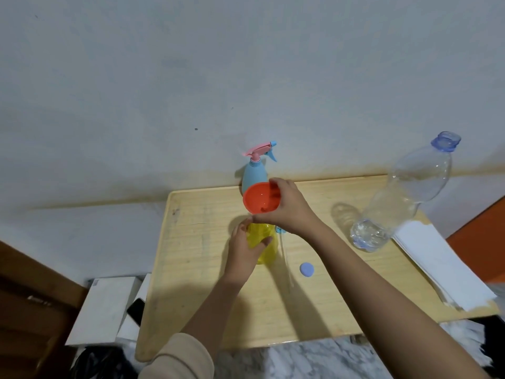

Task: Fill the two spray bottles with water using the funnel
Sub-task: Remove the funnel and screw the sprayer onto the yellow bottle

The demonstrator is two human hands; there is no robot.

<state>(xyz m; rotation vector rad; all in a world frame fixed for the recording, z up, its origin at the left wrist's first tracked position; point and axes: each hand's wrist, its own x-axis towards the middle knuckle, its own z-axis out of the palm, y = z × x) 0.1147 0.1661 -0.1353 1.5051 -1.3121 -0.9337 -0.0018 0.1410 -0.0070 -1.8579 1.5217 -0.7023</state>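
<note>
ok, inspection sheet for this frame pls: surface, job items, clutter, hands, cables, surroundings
Surface: wooden table, light top.
Job's things: yellow spray bottle upright; orange funnel over its neck; blue spray bottle, head on, at far edge; water bottle uncapped, little water left.
Clutter: blue cap; white paper stacked at right.
Hands: left hand grips the yellow bottle; right hand holds the funnel's rim.
Cables: nothing seen.
Surroundings: wall behind; phone and white boxes left of table.
</note>
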